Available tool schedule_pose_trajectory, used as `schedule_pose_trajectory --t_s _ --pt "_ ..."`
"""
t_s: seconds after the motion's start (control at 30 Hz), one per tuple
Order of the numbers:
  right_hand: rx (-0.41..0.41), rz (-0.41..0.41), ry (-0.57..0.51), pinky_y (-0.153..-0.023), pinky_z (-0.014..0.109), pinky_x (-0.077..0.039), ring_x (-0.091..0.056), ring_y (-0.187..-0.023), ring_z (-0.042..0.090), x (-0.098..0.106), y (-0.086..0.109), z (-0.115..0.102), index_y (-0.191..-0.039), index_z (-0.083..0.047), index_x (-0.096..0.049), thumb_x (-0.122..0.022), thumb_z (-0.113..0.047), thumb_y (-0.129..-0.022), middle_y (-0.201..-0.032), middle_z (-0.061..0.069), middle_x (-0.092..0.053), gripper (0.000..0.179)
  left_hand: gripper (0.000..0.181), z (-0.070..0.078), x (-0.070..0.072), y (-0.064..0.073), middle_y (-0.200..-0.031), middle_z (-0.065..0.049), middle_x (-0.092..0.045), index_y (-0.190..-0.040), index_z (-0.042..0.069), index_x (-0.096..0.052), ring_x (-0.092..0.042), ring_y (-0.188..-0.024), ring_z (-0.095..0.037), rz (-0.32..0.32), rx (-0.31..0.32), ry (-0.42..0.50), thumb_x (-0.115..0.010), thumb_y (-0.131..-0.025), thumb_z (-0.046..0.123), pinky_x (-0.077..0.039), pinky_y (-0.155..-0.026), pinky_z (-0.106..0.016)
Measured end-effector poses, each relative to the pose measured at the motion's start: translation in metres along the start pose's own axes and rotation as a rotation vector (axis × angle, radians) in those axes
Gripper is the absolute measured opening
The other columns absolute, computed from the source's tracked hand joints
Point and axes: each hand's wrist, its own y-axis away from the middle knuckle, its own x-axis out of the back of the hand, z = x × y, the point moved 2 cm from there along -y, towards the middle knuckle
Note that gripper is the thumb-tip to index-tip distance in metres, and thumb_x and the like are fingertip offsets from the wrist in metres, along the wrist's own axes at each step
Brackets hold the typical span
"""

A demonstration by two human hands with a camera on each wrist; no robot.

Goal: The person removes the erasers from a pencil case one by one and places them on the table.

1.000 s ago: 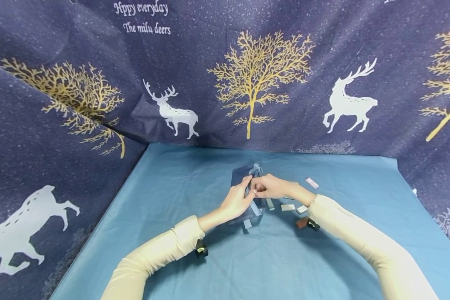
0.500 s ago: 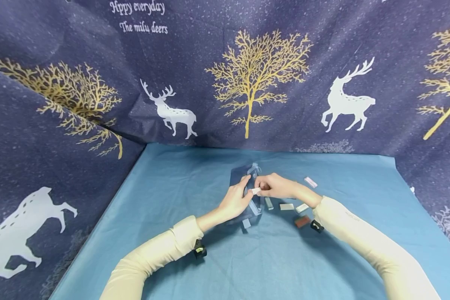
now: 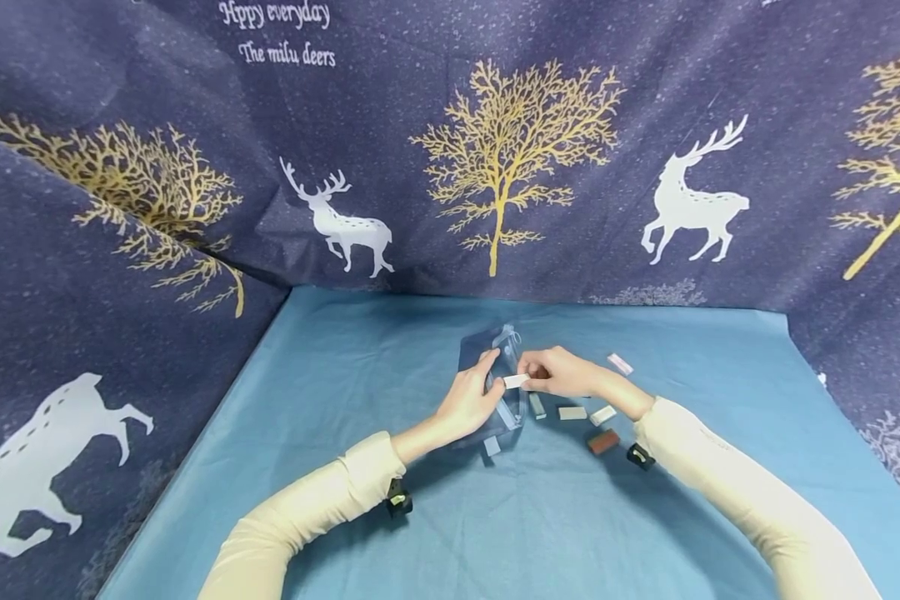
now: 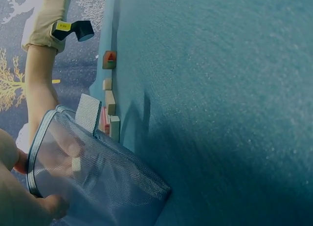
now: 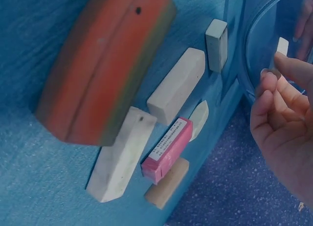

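Observation:
A blue mesh zip pouch [image 3: 474,350] stands on the cloth, its zipped edge facing right. My left hand [image 3: 468,400] holds it by the mouth; in the left wrist view the thumb and a finger [image 4: 55,206] lie at the zip edge. A small white eraser [image 3: 516,382] is pinched in the fingertips of my right hand [image 3: 560,371], right at the pouch mouth. Through the mesh, the left wrist view shows the right fingers and the pale eraser [image 4: 76,164]. The right wrist view shows the eraser's end above the thumb and finger, in front of the pouch opening.
Several block erasers lie right of the pouch: a grey-green one [image 3: 537,406], two whitish ones, a red-and-green one [image 3: 603,442] and a pink-wrapped one [image 3: 620,364]. A pale leaf-shaped piece [image 5: 199,120] and a beige block [image 5: 167,183] lie beside them. Patterned cloth hangs behind.
My right hand has drawn slightly to the right, and more of the white eraser shows between the two hands. My left hand stays almost still on the pouch.

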Motion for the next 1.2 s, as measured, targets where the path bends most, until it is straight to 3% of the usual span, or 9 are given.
schedule_pose_trajectory --t_s 0.2,0.3,0.43,0.63,0.87,1.0,1.1,1.2 --pt "-0.007 0.014 0.000 -0.050 0.019 -0.035 -0.037 -0.047 0.003 0.003 0.005 0.002 -0.096 -0.020 -0.058 -0.059 -0.022 -0.088 -0.064 -0.004 -0.054 0.008 0.054 0.001 -0.001 -0.001 -0.145 -0.014 -0.035 -0.142 0.004 -0.032 -0.027 -0.035 -0.007 -0.009 -0.001 -0.020 -0.043 -0.091 0.020 -0.039 -0.049 -0.023" --pt "-0.018 0.013 -0.009 -0.051 0.020 -0.037 -0.041 -0.048 0.004 0.005 0.007 0.003 -0.097 -0.019 -0.058 -0.058 -0.022 -0.088 -0.067 0.003 -0.058 0.009 0.054 0.000 -0.001 -0.001 -0.146 -0.014 -0.034 -0.142 0.004 -0.031 -0.027 -0.034 -0.007 -0.016 -0.001 -0.009 -0.042 -0.092 0.019 -0.037 -0.044 -0.023" --pt "-0.025 0.017 -0.022 -0.052 0.021 -0.039 -0.044 -0.050 0.005 0.007 0.011 0.005 -0.099 -0.017 -0.058 -0.058 -0.020 -0.089 -0.074 0.011 -0.062 0.010 0.054 0.001 -0.001 -0.001 -0.145 -0.013 -0.036 -0.142 0.005 -0.032 -0.028 -0.034 -0.006 -0.002 -0.010 -0.020 -0.042 -0.091 0.020 -0.038 -0.050 -0.022" --pt "-0.015 0.029 -0.001 -0.054 0.022 -0.042 -0.046 -0.051 0.003 0.007 0.016 0.010 -0.100 -0.018 -0.058 -0.057 -0.019 -0.089 -0.073 0.005 -0.061 0.011 0.054 0.002 -0.001 0.000 -0.144 -0.014 -0.037 -0.142 0.004 -0.032 -0.028 -0.034 -0.006 0.002 -0.009 -0.030 -0.042 -0.091 0.021 -0.041 -0.057 -0.022" --pt "-0.030 0.059 -0.008 -0.052 0.023 -0.045 -0.048 -0.050 0.003 0.009 0.020 0.013 -0.104 -0.017 -0.058 -0.056 -0.017 -0.089 -0.075 0.007 -0.062 0.014 0.054 0.002 -0.002 0.000 -0.144 -0.013 -0.038 -0.141 0.004 -0.033 -0.030 -0.034 -0.007 -0.004 -0.003 -0.021 -0.041 -0.091 0.020 -0.039 -0.049 -0.022" --pt "-0.038 0.056 -0.020 -0.051 0.023 -0.044 -0.047 -0.048 0.004 0.011 0.022 0.014 -0.104 -0.017 -0.057 -0.056 -0.017 -0.090 -0.074 0.008 -0.061 0.015 0.053 0.002 -0.002 -0.001 -0.143 -0.012 -0.038 -0.141 0.004 -0.034 -0.036 -0.041 -0.007 0.003 -0.002 -0.034 -0.041 -0.091 0.020 -0.046 -0.066 -0.025" --pt "-0.037 0.051 -0.019 -0.053 0.023 -0.044 -0.048 -0.048 0.005 0.011 0.023 0.016 -0.105 -0.017 -0.057 -0.057 -0.018 -0.089 -0.074 0.006 -0.060 0.016 0.054 0.002 -0.003 -0.001 -0.143 -0.012 -0.038 -0.141 0.005 -0.033 -0.037 -0.043 -0.007 0.006 0.002 -0.042 -0.041 -0.090 0.021 -0.044 -0.082 -0.028" --pt "-0.039 0.047 -0.024 -0.053 0.023 -0.045 -0.049 -0.049 0.005 0.011 0.025 0.019 -0.105 -0.018 -0.057 -0.057 -0.019 -0.089 -0.074 0.005 -0.061 0.017 0.054 0.002 -0.003 -0.001 -0.144 -0.012 -0.037 -0.142 0.004 -0.033 -0.031 -0.037 -0.008 0.003 0.003 -0.033 -0.041 -0.091 0.020 -0.045 -0.075 -0.026"
